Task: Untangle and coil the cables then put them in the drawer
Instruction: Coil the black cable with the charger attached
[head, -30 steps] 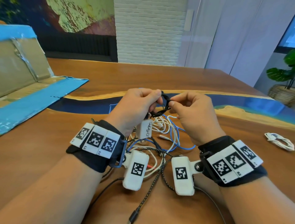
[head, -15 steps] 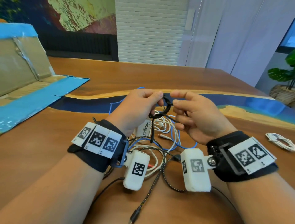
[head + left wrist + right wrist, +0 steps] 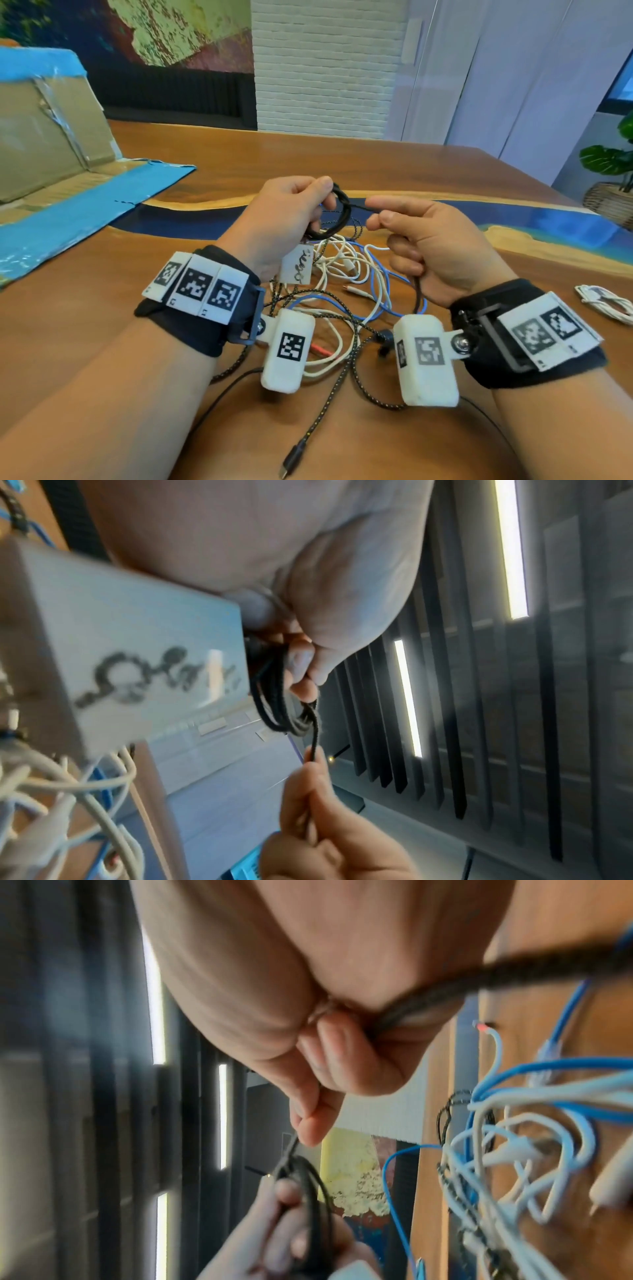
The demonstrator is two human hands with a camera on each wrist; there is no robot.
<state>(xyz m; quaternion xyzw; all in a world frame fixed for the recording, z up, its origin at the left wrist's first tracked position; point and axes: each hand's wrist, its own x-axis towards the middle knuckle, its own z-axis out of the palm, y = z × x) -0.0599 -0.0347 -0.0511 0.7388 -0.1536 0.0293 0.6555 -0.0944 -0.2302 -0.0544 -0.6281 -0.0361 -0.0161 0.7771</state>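
Coiling a black cable [image 3: 337,219]: left hand [image 3: 284,212] grips the loops, right hand [image 3: 435,246] pinches the free strand, likely wrapping another turn next.

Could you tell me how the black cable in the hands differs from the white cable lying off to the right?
The black cable is dark, partly coiled and held above the table by the left hand and right hand. The white cable is pale, fully bundled, lying untouched on the table. Both are looped.
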